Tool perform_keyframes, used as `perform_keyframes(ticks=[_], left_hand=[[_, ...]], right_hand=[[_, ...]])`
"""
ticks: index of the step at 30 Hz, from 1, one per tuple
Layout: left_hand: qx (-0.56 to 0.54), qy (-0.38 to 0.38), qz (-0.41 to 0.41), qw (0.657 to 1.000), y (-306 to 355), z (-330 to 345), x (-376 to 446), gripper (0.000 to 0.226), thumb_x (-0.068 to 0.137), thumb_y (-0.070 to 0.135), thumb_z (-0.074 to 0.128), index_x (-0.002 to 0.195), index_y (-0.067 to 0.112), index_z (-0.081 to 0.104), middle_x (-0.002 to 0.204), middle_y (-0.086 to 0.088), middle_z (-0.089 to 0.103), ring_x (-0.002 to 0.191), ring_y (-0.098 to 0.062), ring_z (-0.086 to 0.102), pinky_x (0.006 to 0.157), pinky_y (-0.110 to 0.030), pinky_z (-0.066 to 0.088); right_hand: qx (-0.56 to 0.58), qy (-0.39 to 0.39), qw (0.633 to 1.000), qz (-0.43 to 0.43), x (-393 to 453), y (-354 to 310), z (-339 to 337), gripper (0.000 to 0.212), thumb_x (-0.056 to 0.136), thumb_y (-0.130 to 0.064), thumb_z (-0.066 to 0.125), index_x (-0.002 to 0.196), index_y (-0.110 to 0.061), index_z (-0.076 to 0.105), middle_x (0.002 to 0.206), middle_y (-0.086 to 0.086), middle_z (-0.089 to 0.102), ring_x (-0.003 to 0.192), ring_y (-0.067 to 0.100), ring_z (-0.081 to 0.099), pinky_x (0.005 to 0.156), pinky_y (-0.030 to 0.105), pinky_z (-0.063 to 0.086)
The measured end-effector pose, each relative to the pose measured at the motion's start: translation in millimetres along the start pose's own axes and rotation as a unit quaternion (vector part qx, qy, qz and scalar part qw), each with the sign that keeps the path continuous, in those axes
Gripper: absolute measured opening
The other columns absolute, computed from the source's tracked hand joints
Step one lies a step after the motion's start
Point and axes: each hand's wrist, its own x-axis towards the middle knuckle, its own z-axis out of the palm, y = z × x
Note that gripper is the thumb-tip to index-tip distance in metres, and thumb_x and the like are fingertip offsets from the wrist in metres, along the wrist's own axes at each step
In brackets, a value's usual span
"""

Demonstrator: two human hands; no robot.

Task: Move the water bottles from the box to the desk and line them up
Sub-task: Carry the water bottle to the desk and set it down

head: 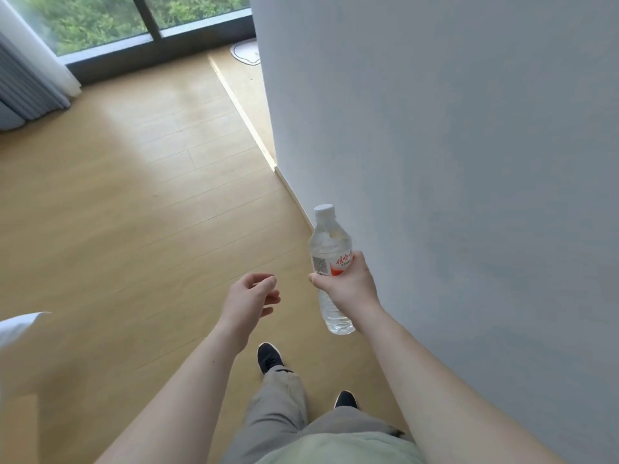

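Clear plastic bottle (330, 262) is riding beside the wall (452, 145), your right hand (348, 283) gripping it, left hand (249, 298) loosely empty; table placement is remaining.

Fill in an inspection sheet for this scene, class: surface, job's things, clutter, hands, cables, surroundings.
Surface: no desk in view; wood floor.
Job's things: one bottle, capped, roughly upright, carried; box not seen.
Clutter: nothing seen.
Hands: right hand grips the bottle at its label; left hand holds nothing, fingers loosely curled.
Cables: nothing seen.
Surroundings: wall on the right; window and curtain far left; white mat by the window.
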Motion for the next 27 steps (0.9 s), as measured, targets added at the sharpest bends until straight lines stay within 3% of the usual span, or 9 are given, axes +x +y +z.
perform_keyframes(ticks=[16, 21, 27], left_hand=[[-0.054, 0.051, 0.020, 0.997, 101, -162, 135, 0.013, 0.102, 0.022, 0.060, 0.111, 0.014, 0.066, 0.091, -0.005, 0.071, 0.081, -0.017, 0.070, 0.083, -0.037, 0.057], [-0.073, 0.065, 0.031, 0.995, 130, -196, 168, 0.013, 0.101, 0.024, 0.061, 0.109, 0.016, 0.067, 0.092, -0.004, 0.071, 0.083, -0.017, 0.071, 0.083, -0.036, 0.057], [-0.094, 0.108, 0.023, 0.989, 151, -243, 208, 0.011, 0.100, 0.024, 0.061, 0.106, 0.018, 0.068, 0.090, -0.002, 0.072, 0.081, -0.015, 0.072, 0.083, -0.036, 0.057]], right_hand=[[-0.015, -0.039, 0.999, -0.032, 106, -130, 164, 0.051, 0.067, -0.027, 0.088, 0.104, -0.025, 0.054, 0.094, -0.011, 0.066, 0.086, 0.004, 0.064, 0.064, 0.023, 0.045], [-0.031, -0.068, 0.996, -0.053, 137, -170, 214, 0.057, 0.065, -0.028, 0.090, 0.107, -0.022, 0.053, 0.099, -0.007, 0.067, 0.090, 0.009, 0.066, 0.071, 0.028, 0.050], [-0.041, -0.129, 0.989, -0.061, 180, -214, 278, 0.060, 0.066, -0.028, 0.091, 0.112, -0.023, 0.053, 0.101, -0.008, 0.067, 0.092, 0.008, 0.066, 0.070, 0.025, 0.050]])
